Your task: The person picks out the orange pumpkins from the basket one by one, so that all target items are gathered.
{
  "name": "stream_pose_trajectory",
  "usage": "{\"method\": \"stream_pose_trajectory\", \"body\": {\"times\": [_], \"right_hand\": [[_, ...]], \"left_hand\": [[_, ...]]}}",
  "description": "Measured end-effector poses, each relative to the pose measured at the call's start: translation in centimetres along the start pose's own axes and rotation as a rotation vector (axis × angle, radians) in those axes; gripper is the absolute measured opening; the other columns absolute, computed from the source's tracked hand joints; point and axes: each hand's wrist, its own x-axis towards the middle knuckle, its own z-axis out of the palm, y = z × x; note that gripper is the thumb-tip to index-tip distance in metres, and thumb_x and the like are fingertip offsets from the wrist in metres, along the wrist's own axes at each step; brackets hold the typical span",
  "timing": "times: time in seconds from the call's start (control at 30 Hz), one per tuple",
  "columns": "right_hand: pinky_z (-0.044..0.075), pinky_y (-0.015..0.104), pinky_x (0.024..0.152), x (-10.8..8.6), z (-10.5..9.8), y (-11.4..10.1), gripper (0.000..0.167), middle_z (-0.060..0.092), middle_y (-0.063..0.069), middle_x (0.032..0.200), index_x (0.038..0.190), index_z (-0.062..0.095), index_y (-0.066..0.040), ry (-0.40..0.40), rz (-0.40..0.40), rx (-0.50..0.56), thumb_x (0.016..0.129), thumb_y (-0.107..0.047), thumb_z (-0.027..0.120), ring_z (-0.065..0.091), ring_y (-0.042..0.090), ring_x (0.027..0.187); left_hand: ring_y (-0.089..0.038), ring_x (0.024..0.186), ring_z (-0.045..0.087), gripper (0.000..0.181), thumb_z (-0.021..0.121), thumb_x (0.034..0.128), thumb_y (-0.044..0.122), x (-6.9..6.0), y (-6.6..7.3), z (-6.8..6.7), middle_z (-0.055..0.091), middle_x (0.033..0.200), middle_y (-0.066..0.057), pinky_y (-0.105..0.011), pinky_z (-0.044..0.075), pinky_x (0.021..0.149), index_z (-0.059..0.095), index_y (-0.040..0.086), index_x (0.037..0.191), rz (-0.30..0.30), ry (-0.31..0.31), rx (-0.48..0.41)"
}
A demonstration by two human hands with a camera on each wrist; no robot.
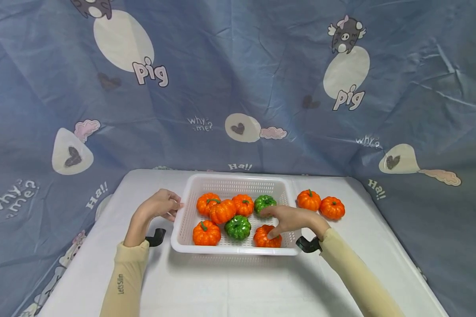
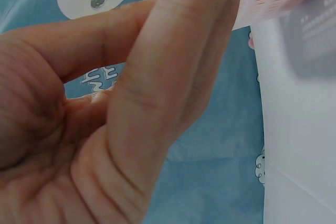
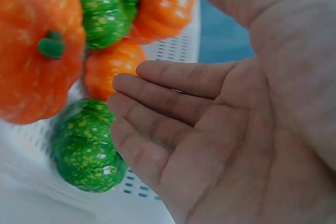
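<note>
A white plastic basket (image 1: 234, 250) with perforated walls holds several small orange pumpkins (image 1: 206, 233) and two green pumpkins (image 1: 238, 227). At its left rim, my left hand (image 1: 158, 206) holds the edge with bent fingers; in the left wrist view the fingertips are partly hidden. My right hand (image 1: 291, 219) is over the basket's right side, its thumb at the front orange pumpkin (image 1: 266, 237) and its fingers by the rear green pumpkin (image 1: 264, 203). Its fingers (image 3: 173, 103) look straight in the right wrist view, with the palm facing the camera.
Two more orange pumpkins (image 1: 309, 200) sit side by side on the white table (image 1: 230, 286), just right of the basket. A blue cloth (image 1: 238, 88) printed with pigs hangs behind the table and around its sides.
</note>
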Motion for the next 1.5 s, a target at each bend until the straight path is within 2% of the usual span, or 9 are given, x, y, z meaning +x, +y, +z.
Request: {"method": "stream_pose_trajectory", "body": {"times": [0.23,0.53,0.93,1.13,1.33,1.5], "right_hand": [[0.04,0.042,0.11,1.0,-0.2,-0.6,0.072,0.053,0.01,0.14,0.139,0.047,-0.004,-0.137,0.098,-0.07,0.079,-0.027,0.08,0.047,0.025,0.131],[0.041,0.039,0.11,1.9,0.2,-0.4,0.074,0.055,0.006,0.136,0.138,0.048,-0.003,-0.218,0.118,-0.193,0.076,-0.024,0.082,0.05,0.023,0.127],[0.037,0.036,0.113,3.2,1.1,-0.9,0.079,0.049,-0.002,0.138,0.138,0.043,-0.013,-0.347,0.275,-0.276,0.072,-0.021,0.084,0.046,0.014,0.124],[0.04,0.035,0.109,3.2,1.3,-0.8,0.072,0.051,-0.002,0.125,0.131,0.047,-0.012,-0.326,0.265,-0.296,0.07,-0.018,0.084,0.049,0.014,0.111],[0.038,0.035,0.111,3.2,1.4,-0.3,0.078,0.052,-0.001,0.132,0.136,0.045,-0.011,-0.295,0.236,-0.272,0.069,-0.017,0.084,0.049,0.014,0.12],[0.037,0.036,0.112,3.1,1.3,-0.3,0.077,0.051,0.002,0.133,0.136,0.043,-0.008,-0.237,0.172,-0.22,0.07,-0.014,0.082,0.047,0.017,0.125]], "left_hand": [[-0.017,0.074,0.067,0.041,0.056,0.0965,0.009,0.0,0.0,-0.1,0.066,0.098,-0.023,-0.032,0.061,0.066,0.048,-0.016,0.128,-0.003,0.004,0.009],[-0.018,0.077,0.067,0.04,0.056,0.0965,0.01,0.0,0.0,0.0,0.066,0.099,-0.022,-0.032,0.061,0.066,0.048,-0.015,0.127,-0.015,0.001,0.001],[-0.018,0.074,0.068,0.041,0.055,0.0971,0.009,0.0,0.0,-0.1,0.065,0.098,-0.022,-0.032,0.061,0.066,0.047,-0.015,0.129,-0.011,-0.002,-0.002],[-0.018,0.075,0.068,0.04,0.056,0.0967,0.01,0.0,0.2,0.1,0.065,0.098,-0.022,-0.032,0.061,0.067,0.049,-0.014,0.128,-0.015,0.003,0.001],[-0.018,0.076,0.067,0.04,0.056,0.0965,0.01,0.1,0.0,-0.1,0.066,0.098,-0.021,-0.032,0.061,0.067,0.049,-0.014,0.128,-0.008,0.004,-0.001],[-0.019,0.075,0.067,0.041,0.057,0.0966,0.01,0.2,-0.2,-0.1,0.065,0.097,-0.021,-0.032,0.061,0.066,0.049,-0.014,0.128,-0.012,0.005,-0.002]]}}
